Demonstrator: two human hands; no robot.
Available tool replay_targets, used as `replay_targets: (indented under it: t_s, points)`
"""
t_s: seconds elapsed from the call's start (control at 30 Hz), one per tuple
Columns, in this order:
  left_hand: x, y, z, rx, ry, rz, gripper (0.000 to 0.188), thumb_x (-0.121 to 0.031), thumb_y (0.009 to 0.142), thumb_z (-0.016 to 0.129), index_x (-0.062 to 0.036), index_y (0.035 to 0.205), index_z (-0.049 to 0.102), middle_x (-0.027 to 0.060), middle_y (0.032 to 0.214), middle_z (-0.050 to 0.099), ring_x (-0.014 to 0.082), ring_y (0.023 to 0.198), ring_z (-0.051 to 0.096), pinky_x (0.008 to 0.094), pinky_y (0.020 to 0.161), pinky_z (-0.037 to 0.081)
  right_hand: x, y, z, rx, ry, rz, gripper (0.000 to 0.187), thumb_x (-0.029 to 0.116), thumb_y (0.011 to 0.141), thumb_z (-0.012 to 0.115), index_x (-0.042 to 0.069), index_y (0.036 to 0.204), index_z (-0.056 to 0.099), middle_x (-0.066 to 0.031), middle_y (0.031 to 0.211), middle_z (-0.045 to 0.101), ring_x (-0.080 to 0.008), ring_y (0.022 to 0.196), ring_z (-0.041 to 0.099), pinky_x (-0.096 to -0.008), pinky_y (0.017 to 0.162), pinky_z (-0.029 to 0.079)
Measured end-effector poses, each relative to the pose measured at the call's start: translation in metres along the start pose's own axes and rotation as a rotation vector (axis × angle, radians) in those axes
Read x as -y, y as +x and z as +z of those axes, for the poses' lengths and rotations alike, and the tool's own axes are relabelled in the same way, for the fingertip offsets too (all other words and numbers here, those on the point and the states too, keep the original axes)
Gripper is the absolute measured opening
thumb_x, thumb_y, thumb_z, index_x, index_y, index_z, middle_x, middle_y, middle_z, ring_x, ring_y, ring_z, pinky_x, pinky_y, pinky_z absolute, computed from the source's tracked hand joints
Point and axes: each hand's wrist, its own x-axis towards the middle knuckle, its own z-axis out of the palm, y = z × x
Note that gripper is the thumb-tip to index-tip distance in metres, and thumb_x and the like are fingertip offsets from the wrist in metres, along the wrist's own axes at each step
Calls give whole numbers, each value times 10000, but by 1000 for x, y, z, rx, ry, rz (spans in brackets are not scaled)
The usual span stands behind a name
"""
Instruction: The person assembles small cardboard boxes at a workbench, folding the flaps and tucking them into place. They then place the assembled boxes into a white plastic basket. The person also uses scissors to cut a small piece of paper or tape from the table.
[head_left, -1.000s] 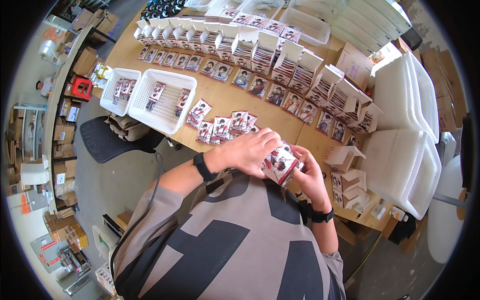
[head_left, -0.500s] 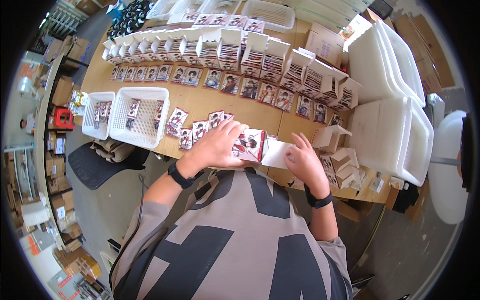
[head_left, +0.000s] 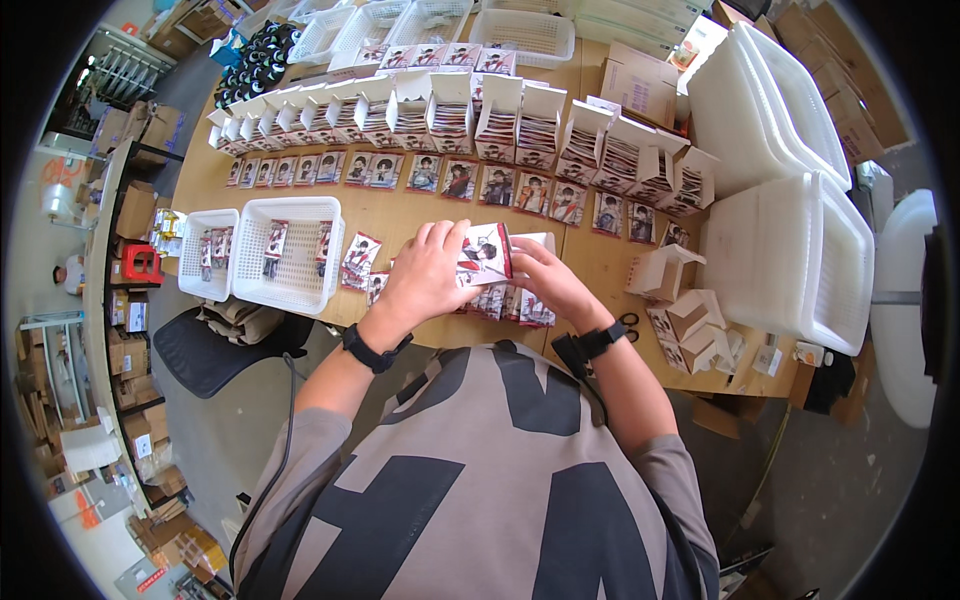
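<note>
My left hand (head_left: 428, 270) is wrapped round the left side of a small white card box (head_left: 484, 254), whose printed face shows a dark-haired cartoon figure and a red edge. At its right end are the bent fingers of my right hand (head_left: 556, 280), closed on the box. A white flap shows behind those fingers. Beneath the hands, several printed foil packets (head_left: 533, 310) lie on the wooden table, partly covered. Left of my left hand lies another red-edged packet (head_left: 360, 258).
A row of open card boxes (head_left: 455, 122) filled with packets crosses the table, single packets (head_left: 460, 180) laid before it. White baskets (head_left: 333, 292) stand left. Empty flapped boxes (head_left: 690, 325), scissors (head_left: 629, 326) and stacked white bins (head_left: 775, 265) are right.
My right hand has moved left from the outstretched white flap to the box's end. The box has risen slightly, uncovering packets below and the scissors at right.
</note>
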Motion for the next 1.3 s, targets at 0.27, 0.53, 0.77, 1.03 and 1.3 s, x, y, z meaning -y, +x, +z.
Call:
replay_targets:
  t_s: [0.27, 0.53, 0.77, 1.03, 1.3]
  points:
    - [35, -10, -41, 83, 231, 64, 858, -345, 690, 860, -10, 1392, 497, 131, 1221, 577, 315, 1171, 554, 458, 931, 492, -25, 76, 6, 464, 288, 154, 595, 251, 1022, 608, 93, 1540, 362, -70, 1374, 579, -182, 1211, 572, -394, 1018, 469]
    - [67, -11, -80, 194, 494, 92, 832, -275, 637, 874, 6, 1347, 545, 93, 1145, 586, 263, 1105, 561, 393, 919, 461, -65, 127, 76, 582, 595, 75, 620, 258, 975, 668, 144, 1516, 388, -43, 1430, 549, -205, 1292, 547, -416, 1094, 441]
    - [83, -13, -80, 317, 605, 83, 822, -234, 624, 875, 25, 1332, 549, 106, 1129, 583, 271, 1081, 560, 382, 913, 466, -107, 160, 114, 575, 767, 3, 608, 294, 975, 653, 98, 1493, 400, -56, 1413, 571, -217, 1295, 561, -430, 1123, 429]
    - [94, -5, -96, 321, 401, 188, 844, -246, 669, 865, -11, 1398, 511, 151, 1213, 568, 336, 1153, 550, 438, 987, 465, -128, 178, 119, 602, 807, 79, 583, 386, 988, 645, 126, 1478, 466, -70, 1419, 587, -228, 1293, 570, -439, 1115, 444]
    - [133, -44, -105, 113, -21, 30, 970, -275, 659, 896, -38, 1446, 380, 205, 1342, 529, 417, 1270, 508, 478, 1080, 435, -128, 179, 123, 583, 906, 99, 460, 371, 1038, 549, 67, 1383, 559, -84, 1363, 640, -226, 1245, 608, -400, 1078, 469]
